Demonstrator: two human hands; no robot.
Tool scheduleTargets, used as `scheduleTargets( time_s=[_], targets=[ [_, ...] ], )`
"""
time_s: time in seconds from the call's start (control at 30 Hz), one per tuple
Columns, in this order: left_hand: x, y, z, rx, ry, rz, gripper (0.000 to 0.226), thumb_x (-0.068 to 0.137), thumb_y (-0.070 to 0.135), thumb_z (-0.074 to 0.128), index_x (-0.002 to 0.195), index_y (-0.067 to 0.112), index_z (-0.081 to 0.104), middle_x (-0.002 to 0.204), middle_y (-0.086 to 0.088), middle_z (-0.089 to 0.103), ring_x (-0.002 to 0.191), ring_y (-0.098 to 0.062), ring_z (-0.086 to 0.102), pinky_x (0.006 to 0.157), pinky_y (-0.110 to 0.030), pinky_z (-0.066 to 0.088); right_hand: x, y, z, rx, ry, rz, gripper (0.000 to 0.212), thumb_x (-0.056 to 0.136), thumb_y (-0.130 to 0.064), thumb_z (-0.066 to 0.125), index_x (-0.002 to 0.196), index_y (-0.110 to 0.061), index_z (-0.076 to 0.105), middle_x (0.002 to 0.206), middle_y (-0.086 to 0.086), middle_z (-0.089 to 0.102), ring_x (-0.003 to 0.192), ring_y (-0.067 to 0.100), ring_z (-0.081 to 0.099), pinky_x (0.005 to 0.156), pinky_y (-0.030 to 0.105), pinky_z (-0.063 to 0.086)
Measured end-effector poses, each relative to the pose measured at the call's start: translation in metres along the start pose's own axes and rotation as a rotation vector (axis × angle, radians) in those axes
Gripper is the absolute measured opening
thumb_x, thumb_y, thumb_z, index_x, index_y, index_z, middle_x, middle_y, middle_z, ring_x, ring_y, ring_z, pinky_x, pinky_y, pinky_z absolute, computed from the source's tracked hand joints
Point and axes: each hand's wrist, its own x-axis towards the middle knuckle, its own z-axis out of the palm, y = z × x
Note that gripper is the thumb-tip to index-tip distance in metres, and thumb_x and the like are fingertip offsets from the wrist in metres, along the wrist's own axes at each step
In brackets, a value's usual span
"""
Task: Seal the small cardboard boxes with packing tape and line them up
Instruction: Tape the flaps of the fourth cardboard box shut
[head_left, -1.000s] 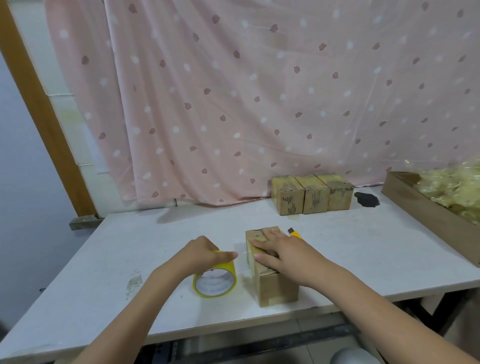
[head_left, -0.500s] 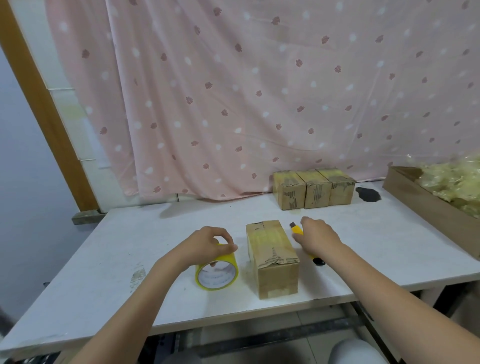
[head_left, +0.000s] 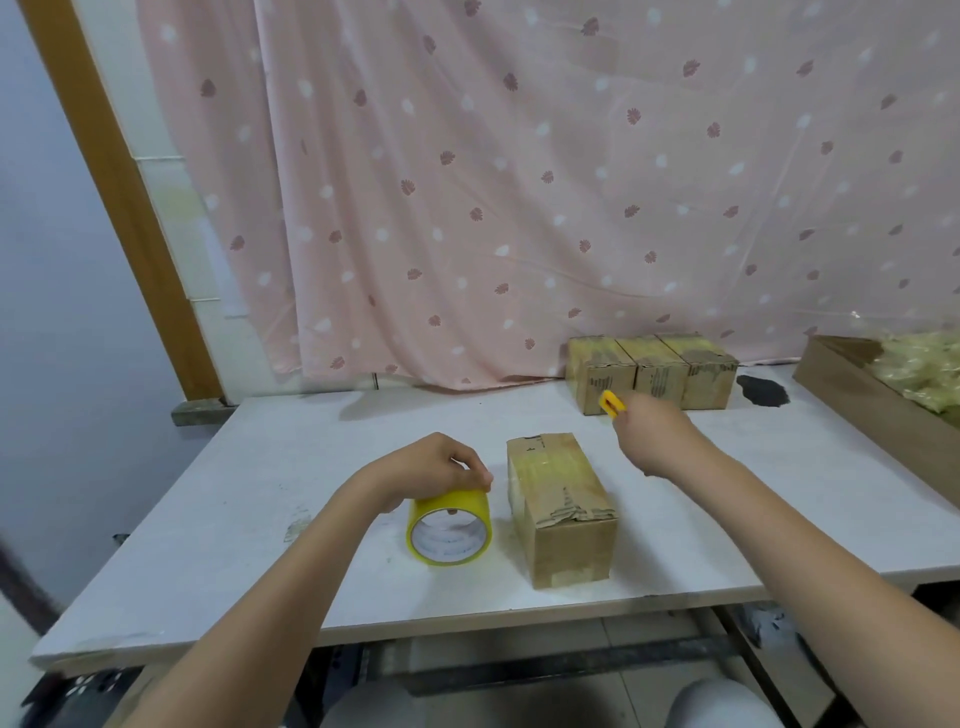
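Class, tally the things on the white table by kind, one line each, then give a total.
Small cardboard boxes: 4, one box near the front and three in a back row
Yellow tape roll: 1
Yellow cutter: 1
Large cardboard tray: 1
Total: 7

pink spotted curtain (head_left: 519, 182), white table (head_left: 260, 493), wooden door frame (head_left: 114, 182), tiled floor (head_left: 597, 696)

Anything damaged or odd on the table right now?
Yes: the near box has torn, ragged cardboard along its top front edge. A dark stain marks the table right of the three lined-up boxes.
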Motion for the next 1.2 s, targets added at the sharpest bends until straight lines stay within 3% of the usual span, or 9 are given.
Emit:
scheduleTargets(
  time_s=[0.13,0.23,0.37,0.53,0.67,0.77,0.97,1.2],
  targets=[
    [0.003,0.000,0.002,0.004,0.009,-0.007,0.015,0.090,0.031,0.072,0.089,0.017,0.078,0.086,0.002,0.069,0.059,-0.016,0.062,0.066,-0.022,0.051,-0.039,-0.040,-0.036,0.063,-0.168,-0.181,0.019,0.101,-0.017,0.041,0.113,-0.013,0.056,0.083,0.011,0.064,0.057,0.026,0.067,0.054,0.031,0.053],
    [0.003,0.000,0.003,0.004,0.013,-0.007,0.013,0.090,0.028,0.072,0.088,0.017,0.078,0.085,0.002,0.068,0.059,-0.016,0.062,0.065,-0.022,0.051,-0.062,-0.062,-0.048,-0.021,-0.284,-0.224,0.037,0.098,-0.011,0.042,0.132,-0.017,0.057,0.083,0.010,0.069,0.054,0.022,0.067,0.054,0.027,0.053],
    [0.001,0.001,0.004,0.010,0.026,-0.009,0.012,0.090,0.027,0.071,0.088,0.018,0.078,0.087,-0.001,0.067,0.059,-0.016,0.062,0.063,-0.022,0.051,-0.073,-0.076,-0.046,-0.104,-0.375,-0.237,0.041,0.089,-0.002,0.040,0.117,-0.009,0.068,0.072,0.013,0.071,0.049,0.021,0.063,0.052,0.024,0.050],
    [0.002,0.003,0.006,0.040,0.040,-0.014,0.011,0.091,0.027,0.070,0.087,0.020,0.078,0.086,-0.001,0.067,0.056,-0.012,0.062,0.061,-0.020,0.051,-0.071,-0.086,-0.036,-0.165,-0.343,-0.255,0.034,0.086,0.001,0.044,0.110,-0.004,0.068,0.069,0.012,0.066,0.050,0.026,0.064,0.058,0.031,0.057],
    [0.002,0.003,0.007,0.053,0.041,-0.008,0.011,0.091,0.027,0.069,0.088,0.020,0.077,0.088,-0.002,0.067,0.055,-0.013,0.062,0.065,-0.023,0.051,-0.068,-0.095,-0.028,-0.232,-0.341,-0.258,0.026,0.084,0.005,0.051,0.104,-0.002,0.067,0.079,0.017,0.071,0.060,0.032,0.070,0.068,0.042,0.062],
    [0.001,0.004,0.007,0.045,0.042,-0.002,0.013,0.093,0.023,0.066,0.088,0.021,0.077,0.089,-0.001,0.067,0.055,-0.013,0.061,0.062,-0.021,0.051,-0.069,-0.102,-0.028,-0.310,-0.332,-0.267,0.019,0.084,0.004,0.057,0.099,-0.003,0.067,0.080,0.015,0.072,0.056,0.030,0.065,0.072,0.038,0.062],
    [-0.001,0.005,0.008,0.049,0.061,-0.003,0.017,0.095,0.021,0.062,0.087,0.022,0.076,0.084,0.001,0.066,0.054,-0.012,0.061,0.057,-0.018,0.049,-0.073,-0.112,-0.028,-0.433,-0.337,-0.275,0.015,0.083,0.007,0.062,0.089,-0.006,0.058,0.072,0.010,0.059,0.044,0.019,0.051,0.049,0.027,0.046],
    [-0.003,0.007,0.011,0.024,0.069,-0.002,0.021,0.094,0.017,0.059,0.084,0.020,0.076,0.081,0.000,0.070,0.056,-0.013,0.061,0.058,-0.019,0.050,-0.078,-0.118,-0.030,-0.478,-0.351,-0.270,0.020,0.084,0.005,0.063,0.074,-0.008,0.051,0.063,0.008,0.053,0.043,0.018,0.049,0.043,0.025,0.043]
  ],
)
